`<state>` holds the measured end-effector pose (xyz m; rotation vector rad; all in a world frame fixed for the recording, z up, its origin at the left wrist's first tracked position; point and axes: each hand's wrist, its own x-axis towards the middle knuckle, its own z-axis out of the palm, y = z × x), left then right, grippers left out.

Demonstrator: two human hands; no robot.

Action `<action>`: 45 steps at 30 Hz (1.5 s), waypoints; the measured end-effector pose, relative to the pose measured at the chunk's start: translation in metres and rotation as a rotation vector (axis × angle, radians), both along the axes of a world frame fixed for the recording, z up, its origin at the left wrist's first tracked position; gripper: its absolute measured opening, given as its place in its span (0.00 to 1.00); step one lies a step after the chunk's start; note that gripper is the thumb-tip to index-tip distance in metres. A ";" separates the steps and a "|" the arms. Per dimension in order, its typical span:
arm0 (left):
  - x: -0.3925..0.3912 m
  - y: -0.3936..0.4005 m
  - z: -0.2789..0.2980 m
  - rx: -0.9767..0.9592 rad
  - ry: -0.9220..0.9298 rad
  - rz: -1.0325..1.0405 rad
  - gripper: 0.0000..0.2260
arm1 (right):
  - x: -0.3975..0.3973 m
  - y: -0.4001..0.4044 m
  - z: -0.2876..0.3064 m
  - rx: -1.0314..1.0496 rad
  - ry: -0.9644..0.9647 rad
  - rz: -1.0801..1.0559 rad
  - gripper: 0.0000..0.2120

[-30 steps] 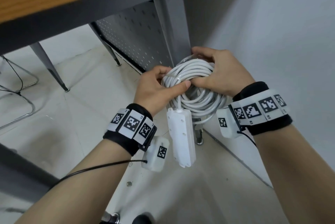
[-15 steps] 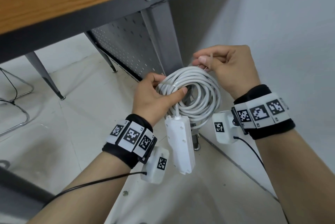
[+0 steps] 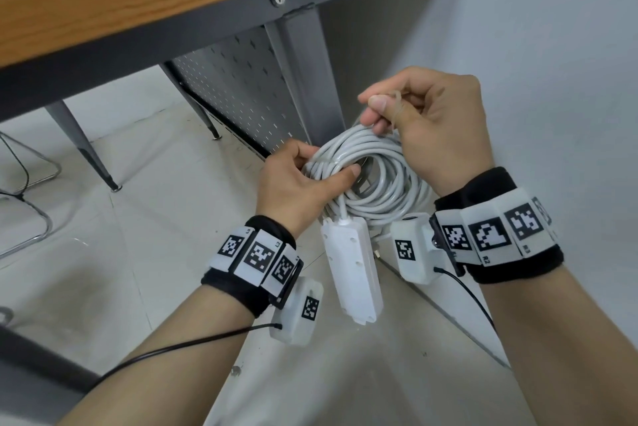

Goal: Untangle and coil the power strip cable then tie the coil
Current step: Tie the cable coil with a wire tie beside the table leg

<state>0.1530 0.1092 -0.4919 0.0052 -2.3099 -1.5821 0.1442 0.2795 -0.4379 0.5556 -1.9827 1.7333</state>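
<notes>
A white power strip cable [image 3: 386,194] is wound into a round coil held in the air below the desk. My left hand [image 3: 297,184] grips the coil's left side, thumb over the strands, where a thin clear tie wraps the bundle. The white power strip [image 3: 352,270] hangs down from the coil. My right hand [image 3: 428,122] is above the coil's top right and pinches a thin translucent tie [image 3: 393,104] between thumb and fingers. The cable's plug is hidden.
A wooden desk edge [image 3: 172,1] with a grey metal frame runs overhead. Its grey leg [image 3: 307,80] and a perforated panel [image 3: 241,94] stand just behind the coil. A white wall [image 3: 552,63] is close on the right. Chair legs [image 3: 31,184] stand at far left on the tiled floor.
My right hand let go of the coil's right side and rose above it, pinching a thin tie. The left hand kept its grip on the coil.
</notes>
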 end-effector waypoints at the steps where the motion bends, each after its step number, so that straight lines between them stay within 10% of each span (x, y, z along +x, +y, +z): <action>1: 0.000 0.000 0.000 0.007 -0.003 -0.001 0.19 | 0.002 -0.001 0.000 0.003 0.005 0.018 0.06; 18: -0.001 -0.003 -0.002 0.034 -0.096 0.060 0.25 | 0.015 0.015 -0.016 0.257 -0.422 0.208 0.12; 24: 0.002 -0.003 -0.004 0.038 -0.076 0.082 0.25 | 0.008 0.029 -0.011 0.275 -0.590 0.338 0.33; 45: 0.005 0.002 -0.004 0.035 -0.065 0.095 0.26 | 0.007 0.043 -0.013 0.468 -0.490 0.384 0.04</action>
